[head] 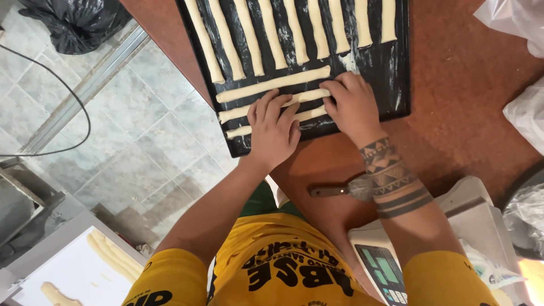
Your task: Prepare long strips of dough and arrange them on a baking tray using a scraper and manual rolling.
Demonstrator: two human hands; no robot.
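Now both hands, the left hand (273, 131) and right hand (352, 105), press flat with fingers spread on soft dough sticks (272, 84) (bendy, easy to tear), best lifted from underneath.

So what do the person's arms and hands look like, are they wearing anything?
Both hands are bare: no gloves, rings or watch show. The left hand and its forearm are plain. The right hand has a dark tattoo around the wrist and forearm, made of triangle patterns with solid bands below. Both arms come out of short yellow sleeves of a yellow shirt with black print.
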